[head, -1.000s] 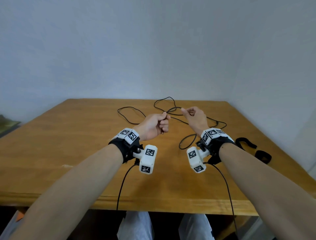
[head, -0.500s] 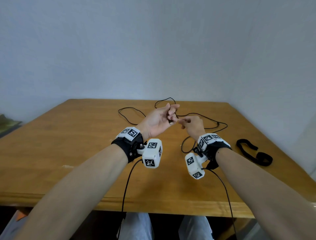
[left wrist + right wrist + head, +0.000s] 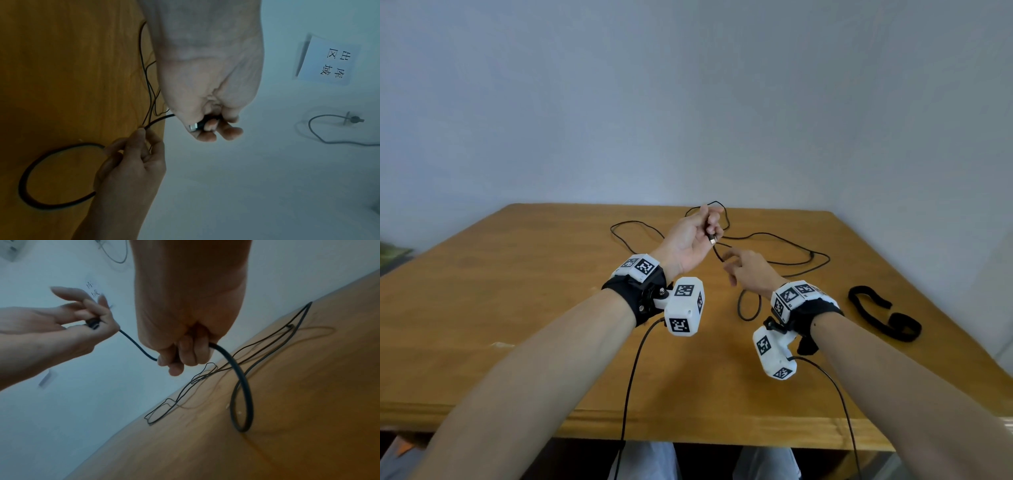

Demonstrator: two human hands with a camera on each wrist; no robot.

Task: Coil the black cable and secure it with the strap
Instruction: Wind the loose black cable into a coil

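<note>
Left hand (image 3: 690, 236) pinching black cable (image 3: 784, 240) plug, right hand (image 3: 751, 272) gripping cable just beside it, wooden desk (image 3: 517, 291) beneath, black strap (image 3: 883, 317) right of hands, pale wall (image 3: 688, 102) beyond.

cable (image 3: 774, 236) sprawled on table (image 3: 517, 291), strap (image 3: 883, 317) right of it

Both forearms stretched forward, wrists close together. Left hand (image 3: 693, 236) raised, palm turned inward, fingers curled, pinching a plug end. Right hand (image 3: 751, 272) lower, just beside it, knuckles up, fingers curled round a cord.
</note>
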